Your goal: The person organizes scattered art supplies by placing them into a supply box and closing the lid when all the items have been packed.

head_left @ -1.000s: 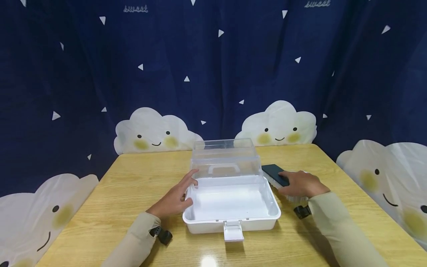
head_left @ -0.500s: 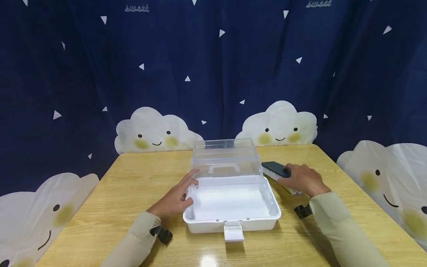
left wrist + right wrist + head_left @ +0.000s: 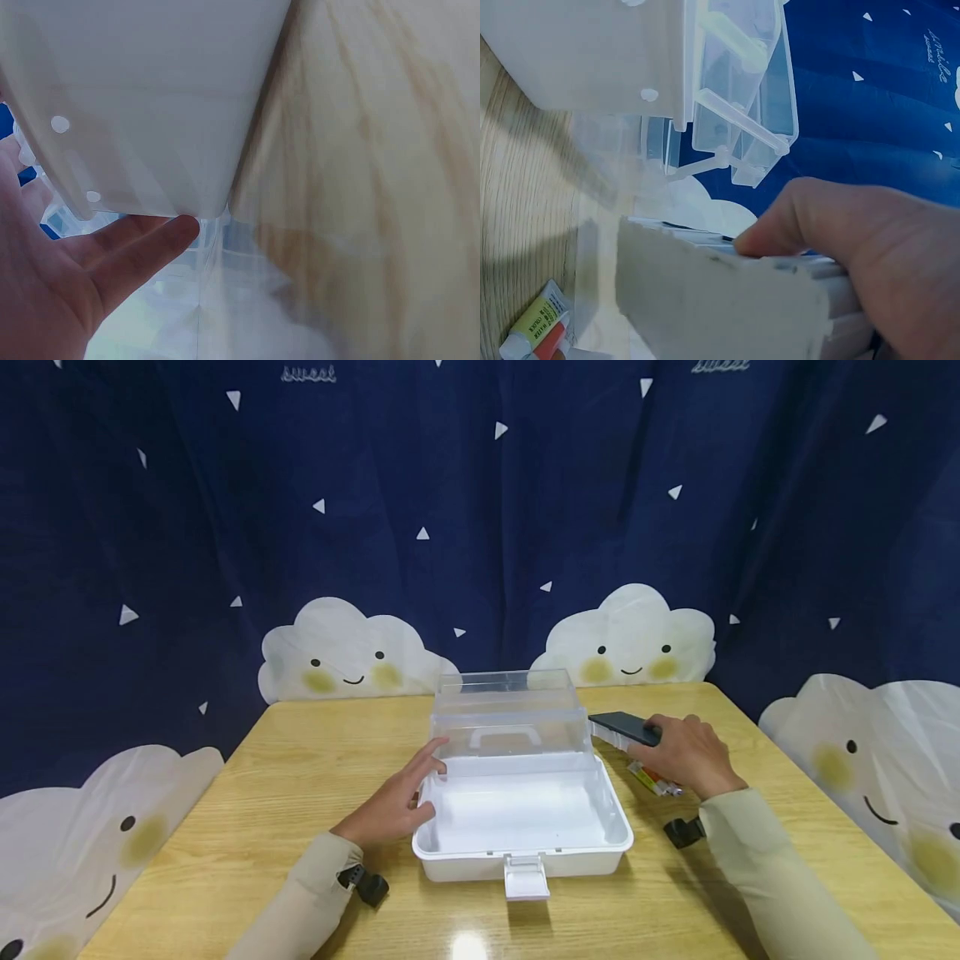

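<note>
A white plastic storage box (image 3: pixel 525 814) stands with its clear lid (image 3: pixel 510 718) raised behind it. My left hand (image 3: pixel 393 802) rests at the box's left side, thumb over the rim and fingers spread; in the left wrist view two fingers (image 3: pixel 146 262) lie straight along the edge of its outer wall. My right hand (image 3: pixel 686 756) grips the near end of a board eraser (image 3: pixel 626 727) with a dark back and pale felt underside, tilted beside the box. In the right wrist view its pale face (image 3: pixel 712 292) shows below my thumb. The other right fingers are hidden.
Small paint tubes (image 3: pixel 654 779) with yellow and orange-red labels lie on the wooden table (image 3: pixel 330 760) under my right hand. The box's front latch (image 3: pixel 527 878) hangs down. A dark blue curtain (image 3: pixel 480 510) with clouds closes off the back.
My right hand has lifted and tilted the eraser slightly, uncovering the paint tubes beneath it. The left hand and the box have stayed in place.
</note>
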Tool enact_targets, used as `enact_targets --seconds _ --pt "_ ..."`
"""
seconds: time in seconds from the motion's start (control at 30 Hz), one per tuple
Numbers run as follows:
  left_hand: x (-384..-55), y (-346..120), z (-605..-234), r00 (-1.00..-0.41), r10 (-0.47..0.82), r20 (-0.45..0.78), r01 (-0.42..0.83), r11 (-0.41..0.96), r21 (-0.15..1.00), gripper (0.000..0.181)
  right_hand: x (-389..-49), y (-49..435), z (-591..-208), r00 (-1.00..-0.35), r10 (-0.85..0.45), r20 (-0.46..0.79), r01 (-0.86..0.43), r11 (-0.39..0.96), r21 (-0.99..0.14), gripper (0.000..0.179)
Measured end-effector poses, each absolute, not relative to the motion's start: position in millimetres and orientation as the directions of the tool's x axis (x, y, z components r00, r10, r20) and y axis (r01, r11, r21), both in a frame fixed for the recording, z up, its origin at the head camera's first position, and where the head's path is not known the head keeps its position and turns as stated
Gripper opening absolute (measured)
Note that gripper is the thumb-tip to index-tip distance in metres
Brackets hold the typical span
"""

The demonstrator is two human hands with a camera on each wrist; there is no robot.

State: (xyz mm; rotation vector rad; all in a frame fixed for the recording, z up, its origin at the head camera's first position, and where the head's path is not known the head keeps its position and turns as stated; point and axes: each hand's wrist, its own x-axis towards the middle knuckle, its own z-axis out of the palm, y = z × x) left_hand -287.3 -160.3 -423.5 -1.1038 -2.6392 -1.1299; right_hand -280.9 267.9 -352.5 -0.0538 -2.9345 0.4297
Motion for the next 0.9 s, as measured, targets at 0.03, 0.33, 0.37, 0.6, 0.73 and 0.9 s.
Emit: enact_targets --seconds 0.03,0.33,0.37,0.6,0.73,0.9 --pt "-287 -160 -423 -0.740 0.592 0.317 0.639 0.474 0.606 0.041 -281 268 -352 -0.983 0.063 0.174 0.010 0.957 -0.291 0.066" --pt "-289 -161 -422 -0.734 0.598 0.321 0.646 0.469 0.602 0.041 -280 268 -345 -0.959 0.079 0.271 -0.014 0.945 -0.326 0.064" --pt "-289 -161 -422 -0.734 0.599 0.320 0.646 0.471 0.601 0.041 -280 268 -344 -0.956 0.077 0.282 -0.021 0.944 -0.329 0.064" --pt "-290 -160 -420 -0.733 0.594 0.331 0.649 0.467 0.600 0.041 -279 265 -338 -0.927 0.079 0.366 -0.063 0.931 -0.359 0.061" --pt "-291 -161 -421 -0.728 0.597 0.337 0.657 0.467 0.592 0.040 -280 264 -338 -0.911 0.090 0.403 -0.070 0.928 -0.365 0.061" --pt "-290 -161 -423 -0.714 0.609 0.346 0.672 0.456 0.583 0.040 -281 265 -341 -0.884 0.079 0.462 -0.118 0.917 -0.382 0.059"
